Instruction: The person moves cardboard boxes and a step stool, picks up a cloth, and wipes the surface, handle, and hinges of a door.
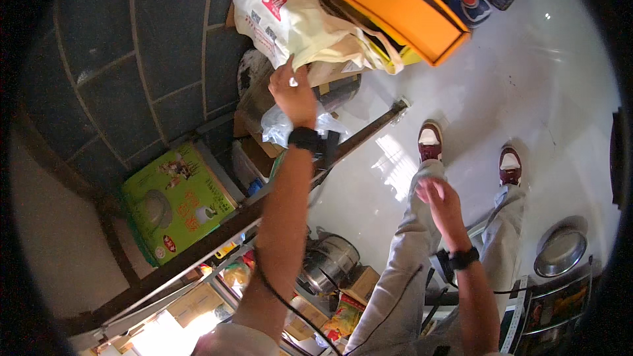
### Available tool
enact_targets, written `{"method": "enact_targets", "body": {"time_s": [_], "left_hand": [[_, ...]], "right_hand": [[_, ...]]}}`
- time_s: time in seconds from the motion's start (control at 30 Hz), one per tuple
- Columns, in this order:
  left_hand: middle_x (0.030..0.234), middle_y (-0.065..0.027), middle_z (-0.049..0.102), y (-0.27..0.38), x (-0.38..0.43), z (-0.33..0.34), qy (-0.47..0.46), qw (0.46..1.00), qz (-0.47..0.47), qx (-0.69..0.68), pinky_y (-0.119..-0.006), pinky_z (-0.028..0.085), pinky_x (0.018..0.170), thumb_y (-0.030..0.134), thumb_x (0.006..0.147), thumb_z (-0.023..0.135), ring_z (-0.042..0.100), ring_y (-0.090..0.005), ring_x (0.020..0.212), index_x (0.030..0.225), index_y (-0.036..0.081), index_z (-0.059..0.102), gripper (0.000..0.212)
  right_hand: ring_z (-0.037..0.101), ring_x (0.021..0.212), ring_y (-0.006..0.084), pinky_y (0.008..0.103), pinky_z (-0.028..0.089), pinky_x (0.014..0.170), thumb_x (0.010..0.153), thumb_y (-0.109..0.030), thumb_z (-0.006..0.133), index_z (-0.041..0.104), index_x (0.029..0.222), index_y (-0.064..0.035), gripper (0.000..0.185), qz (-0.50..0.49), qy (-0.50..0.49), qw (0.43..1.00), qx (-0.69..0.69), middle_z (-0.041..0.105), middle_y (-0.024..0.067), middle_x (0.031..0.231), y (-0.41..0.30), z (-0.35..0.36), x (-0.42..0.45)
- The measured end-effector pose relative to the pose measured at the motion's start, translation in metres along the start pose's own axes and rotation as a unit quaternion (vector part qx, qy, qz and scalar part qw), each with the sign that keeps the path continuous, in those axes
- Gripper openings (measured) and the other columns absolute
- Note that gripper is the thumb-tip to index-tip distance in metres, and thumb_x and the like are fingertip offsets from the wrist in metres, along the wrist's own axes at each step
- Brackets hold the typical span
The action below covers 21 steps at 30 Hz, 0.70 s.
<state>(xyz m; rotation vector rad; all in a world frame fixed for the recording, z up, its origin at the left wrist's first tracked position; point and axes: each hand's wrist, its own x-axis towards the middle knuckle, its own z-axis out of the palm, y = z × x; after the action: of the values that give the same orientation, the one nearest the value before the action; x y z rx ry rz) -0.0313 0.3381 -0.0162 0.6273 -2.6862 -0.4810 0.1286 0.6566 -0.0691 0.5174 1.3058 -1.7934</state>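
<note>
My left hand (295, 96) reaches out at upper centre, its fingers closed on the lower edge of a white and cream carrier bag (301, 24) with red print. The bag slumps on its side, with its handles (383, 52) trailing towards the right. Under my left wrist lies crumpled clear plastic (277, 126) on cardboard boxes (257, 146). My right hand (442, 212) hangs in front of my legs, fingers loosely curled. Nothing shows in it, though blur hides how far its fingers are closed. Both wrists wear black bands.
An orange panel (390, 10) borders the bag. Below my left forearm runs a dark beam (217, 232), with a green printed box (178, 202) behind it. A steel pot (329, 262) stands near my legs; a metal bowl (561, 252) lies on the glossy floor (494, 84) at right.
</note>
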Motion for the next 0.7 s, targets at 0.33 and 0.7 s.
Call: {"method": "enact_targets", "body": {"time_s": [0.33,0.7], "left_hand": [[0.087,-0.0056,0.067,0.059,-0.036,-0.025,0.148,0.939,-0.148,-0.274,-0.022,0.045,0.067,0.006,0.090,0.053,0.056,-0.0093,0.076,0.115,-0.003,0.060,0.026],[0.086,-0.0082,0.066,0.095,-0.001,-0.090,0.268,0.905,-0.172,-0.282,-0.025,0.048,0.068,0.003,0.089,0.053,0.060,-0.0135,0.077,0.105,-0.003,0.063,0.020]], "right_hand": [[0.058,0.102,0.0236,0.0368,0.043,0.093,0.083,-0.058,0.054,0.052,0.118,0.0017,0.069,0.004,-0.159,0.935,0.316,0.061,0.0158,0.109,-0.198,0.168,0.133],[0.061,0.071,0.0218,0.0313,0.049,0.063,0.075,-0.005,0.062,0.053,0.100,-0.0014,0.027,-0.399,0.037,0.916,-0.013,0.062,0.0092,0.087,-0.253,0.256,0.079]]}}
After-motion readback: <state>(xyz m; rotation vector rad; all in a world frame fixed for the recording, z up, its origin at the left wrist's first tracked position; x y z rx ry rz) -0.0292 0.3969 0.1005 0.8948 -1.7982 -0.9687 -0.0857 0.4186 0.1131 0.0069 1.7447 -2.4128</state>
